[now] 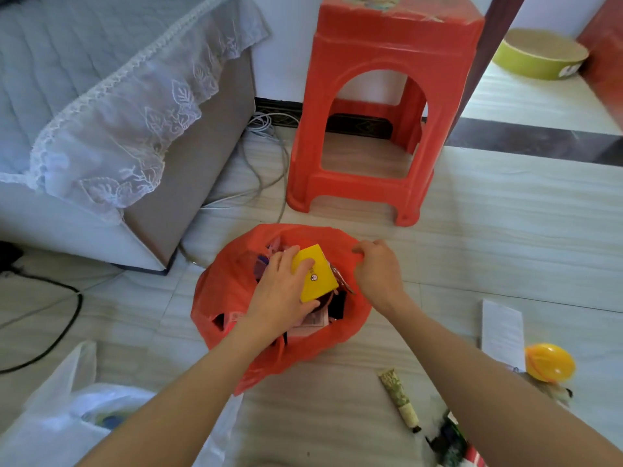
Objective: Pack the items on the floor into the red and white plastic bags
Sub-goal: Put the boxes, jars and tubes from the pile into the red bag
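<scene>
Down on the floor, sitting open-mouthed — red plastic bag (236,298), already holding mixed packets and papers. Lying over its opening, a yellow box (315,273), being gripped by the left hand (281,291), fingers curled across the top face and thumb under the near edge. Pinching the bag's far right rim, the right hand (377,271), fingers closed on the plastic. Slumping at the lower left, a white plastic bag (67,416), something blue and green showing inside. Lying loose on the tiles to the right — a patterned tube (399,399), a yellow round toy (551,362), a white paper sheet (502,328). Standing just beyond the bag, a red plastic stool (381,106); filling the left, a lace-covered sofa (111,112).
</scene>
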Available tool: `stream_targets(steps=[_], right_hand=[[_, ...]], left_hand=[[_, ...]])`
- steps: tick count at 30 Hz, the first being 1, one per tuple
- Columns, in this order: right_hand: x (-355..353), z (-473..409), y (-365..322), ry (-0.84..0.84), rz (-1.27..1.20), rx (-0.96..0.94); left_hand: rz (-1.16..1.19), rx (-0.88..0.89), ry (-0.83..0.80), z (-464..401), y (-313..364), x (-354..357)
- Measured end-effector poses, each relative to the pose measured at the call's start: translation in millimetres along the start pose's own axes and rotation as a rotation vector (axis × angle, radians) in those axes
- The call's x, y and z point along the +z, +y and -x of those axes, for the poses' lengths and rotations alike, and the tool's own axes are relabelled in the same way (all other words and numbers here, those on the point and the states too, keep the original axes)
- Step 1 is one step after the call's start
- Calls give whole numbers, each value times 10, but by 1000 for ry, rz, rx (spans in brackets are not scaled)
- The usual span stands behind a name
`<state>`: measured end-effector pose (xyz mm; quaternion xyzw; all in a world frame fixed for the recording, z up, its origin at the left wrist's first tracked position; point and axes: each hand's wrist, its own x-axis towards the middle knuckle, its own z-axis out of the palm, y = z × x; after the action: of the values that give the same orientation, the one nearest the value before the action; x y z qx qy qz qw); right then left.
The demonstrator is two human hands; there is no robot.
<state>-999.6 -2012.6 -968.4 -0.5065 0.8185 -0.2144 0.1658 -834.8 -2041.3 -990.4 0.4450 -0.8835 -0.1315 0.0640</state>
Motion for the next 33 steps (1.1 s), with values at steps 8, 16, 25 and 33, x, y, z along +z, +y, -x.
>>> stream_targets(steps=[8, 16, 25, 33], right_hand=[[-170, 85, 112, 133, -66, -378], [-279, 128, 117, 245, 46, -511], [-393, 71, -7, 306, -249, -345], [-383, 56, 139, 259, -338, -219]], left_hand=[[-79, 134, 157, -35, 78, 163], [-260, 86, 22, -77, 80, 201], [-3, 20, 12, -227, 287, 89], [45, 63, -149, -240, 152, 51]])
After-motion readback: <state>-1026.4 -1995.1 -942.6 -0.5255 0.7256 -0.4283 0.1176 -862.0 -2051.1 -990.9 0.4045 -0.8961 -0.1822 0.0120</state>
